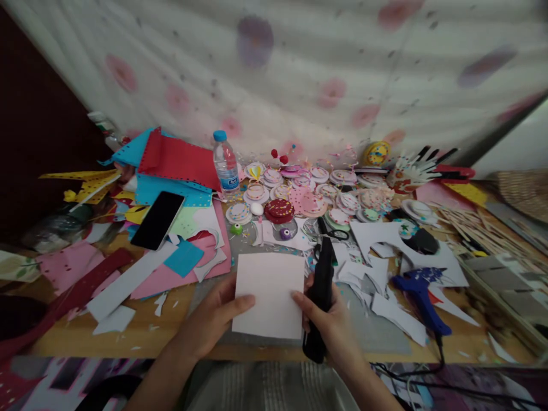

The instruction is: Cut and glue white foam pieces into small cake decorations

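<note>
**Head view: two hands hold one white card over a crowded craft worktop**

Head camera looks down on a wooden worktop (141,337) strewn with paper scraps. One square white card (270,294) sits at the near middle edge, held from both sides. The left hand (214,319) grips its left edge, thumb lying on top of the card. The right hand (329,319) pinches the card's right edge with its thumb while its fingers are also closed around one black handheld tool (320,297), which stands nearly upright just beside the card.

One black phone (157,220) lies face up to the left, on coloured sheets. One red sheet (177,160) rests over blue sheets behind it. One clear water bottle (225,162) with a blue cap stands upright near the back. One blue glue gun (422,294) lies to the right of the hands, its cord trailing off the near edge. One pair of black-handled scissors (331,234) lies just beyond the black tool. Many small round decorated discs (325,191) crowd the far middle, too many and too blurred to count. A bundle of wooden sticks (471,225) lies far right.
</note>
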`<action>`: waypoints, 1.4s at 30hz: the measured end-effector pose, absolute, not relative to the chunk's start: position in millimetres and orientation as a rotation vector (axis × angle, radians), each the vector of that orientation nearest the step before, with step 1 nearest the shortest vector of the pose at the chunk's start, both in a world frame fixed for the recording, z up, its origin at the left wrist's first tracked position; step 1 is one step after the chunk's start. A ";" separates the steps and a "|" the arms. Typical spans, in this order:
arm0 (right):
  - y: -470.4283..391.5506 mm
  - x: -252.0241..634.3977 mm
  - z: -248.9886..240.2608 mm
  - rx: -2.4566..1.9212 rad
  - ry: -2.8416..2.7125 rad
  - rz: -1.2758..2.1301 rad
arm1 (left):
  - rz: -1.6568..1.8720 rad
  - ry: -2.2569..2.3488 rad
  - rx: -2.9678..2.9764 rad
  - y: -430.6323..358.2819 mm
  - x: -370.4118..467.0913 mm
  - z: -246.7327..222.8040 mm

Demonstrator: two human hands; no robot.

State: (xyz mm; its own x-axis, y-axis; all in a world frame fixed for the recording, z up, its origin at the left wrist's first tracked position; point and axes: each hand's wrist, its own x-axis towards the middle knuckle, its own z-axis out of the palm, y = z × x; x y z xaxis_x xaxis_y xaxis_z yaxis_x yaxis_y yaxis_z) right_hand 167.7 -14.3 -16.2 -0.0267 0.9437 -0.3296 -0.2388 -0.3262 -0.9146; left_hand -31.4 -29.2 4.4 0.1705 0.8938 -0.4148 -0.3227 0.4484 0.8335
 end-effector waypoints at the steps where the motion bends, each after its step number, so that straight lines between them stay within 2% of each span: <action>1: -13.7 166.0 -18.2 -1.255 -0.858 1.534 | 0.987 1.038 0.684 -30.1 -32.7 0.7; 10: 0.8 164.8 -30.4 -1.174 -0.940 1.582 | 1.115 0.945 0.807 -23.8 -46.4 -2.9; 16: 6.5 160.2 -33.5 -1.207 -1.041 1.552 | 0.924 1.307 1.063 -18.5 -49.8 -13.8; 18: 9.0 161.4 -36.2 -1.163 -1.068 1.588 | 0.918 1.366 1.326 -15.0 -56.2 -10.3; 23: 15.0 170.1 -49.1 -1.092 -1.245 1.725 | 0.957 1.121 2.304 -13.4 -76.7 1.0; 26: 19.9 178.9 -58.2 -1.088 -1.344 1.710 | 0.862 1.240 2.525 -17.5 -73.2 -12.8; 32: 27.2 211.1 -56.8 -1.220 -1.180 1.457 | 0.521 1.424 2.438 -20.0 -33.5 -48.7; 38: 0.7 236.9 -52.9 -1.390 -1.197 1.409 | 0.369 1.362 2.329 0.5 -38.7 -45.3; 42: -15.3 227.8 -58.6 -1.357 -1.288 1.437 | 0.254 1.275 2.427 30.9 -45.4 -48.3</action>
